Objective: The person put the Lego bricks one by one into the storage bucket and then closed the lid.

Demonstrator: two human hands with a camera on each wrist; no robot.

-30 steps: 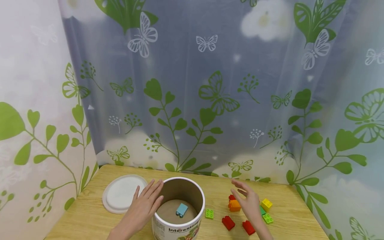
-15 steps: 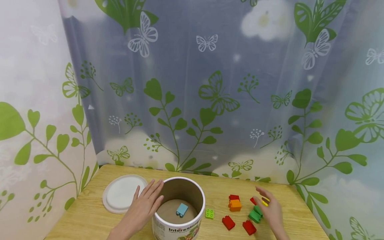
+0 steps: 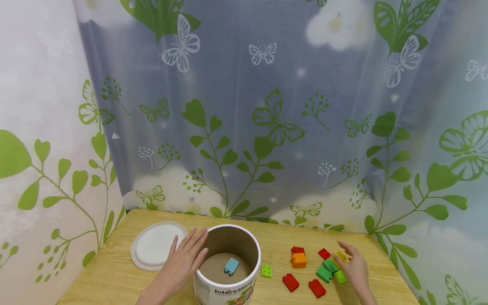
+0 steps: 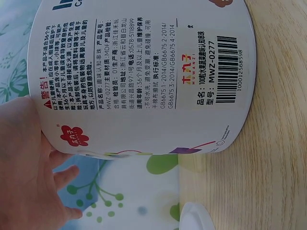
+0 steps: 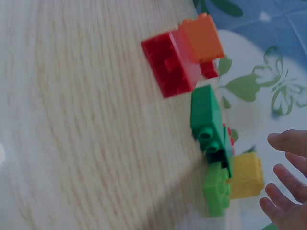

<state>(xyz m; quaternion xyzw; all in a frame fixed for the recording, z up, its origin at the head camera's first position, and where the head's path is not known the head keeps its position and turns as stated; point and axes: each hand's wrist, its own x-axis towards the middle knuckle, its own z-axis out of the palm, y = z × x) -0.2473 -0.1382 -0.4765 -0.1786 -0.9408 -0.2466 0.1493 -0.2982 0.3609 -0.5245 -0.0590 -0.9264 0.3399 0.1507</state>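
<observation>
My left hand [image 3: 183,260] rests with straight fingers against the left rim of a round white bucket [image 3: 202,292]. The left wrist view shows that hand [image 4: 24,172] beside the bucket's printed wall [image 4: 144,132]. A light blue toy brick [image 3: 231,266] lies on the bucket's floor. To the right, my right hand [image 3: 355,267] hovers at a yellow brick [image 3: 341,256], partly covering it. In the right wrist view, the fingers [image 5: 287,184] are spread and stand apart from the yellow brick [image 5: 246,176]. Green bricks [image 3: 325,271] and a lime brick [image 3: 340,277] lie just left of this hand.
A white round lid [image 3: 158,245] lies left of the bucket on the wooden table [image 3: 103,275]. Orange [image 3: 299,260] and red bricks [image 3: 290,282] are scattered between bucket and right hand. Another lime brick [image 3: 266,271] sits near the bucket. A patterned curtain [image 3: 244,127] hangs behind.
My right hand has moved right and down, from above the orange brick to the yellow brick, uncovering the green bricks. The left hand stays at the bucket's rim.
</observation>
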